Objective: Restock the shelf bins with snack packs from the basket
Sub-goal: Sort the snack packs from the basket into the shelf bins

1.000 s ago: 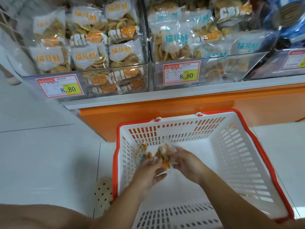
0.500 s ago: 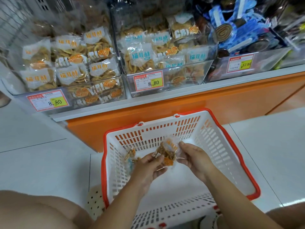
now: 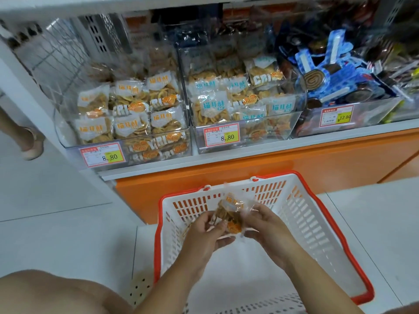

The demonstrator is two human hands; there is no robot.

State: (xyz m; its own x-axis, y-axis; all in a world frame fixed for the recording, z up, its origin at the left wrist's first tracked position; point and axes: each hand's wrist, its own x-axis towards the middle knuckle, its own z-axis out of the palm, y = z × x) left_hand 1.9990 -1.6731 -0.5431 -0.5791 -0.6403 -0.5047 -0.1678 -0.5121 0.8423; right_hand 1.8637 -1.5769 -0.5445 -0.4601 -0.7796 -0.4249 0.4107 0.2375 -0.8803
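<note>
The left hand (image 3: 204, 233) and right hand (image 3: 266, 225) pinch a snack pack (image 3: 229, 213) between them, above the basket (image 3: 306, 223). A light grip should spare the crisps. Its orange label suggests the bin (image 3: 127, 141) beyond, left of the hands.

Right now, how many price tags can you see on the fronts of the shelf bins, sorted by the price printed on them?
8.80 tags: 2, left one and middle one
12.80 tag: 1
Total: 3
</note>
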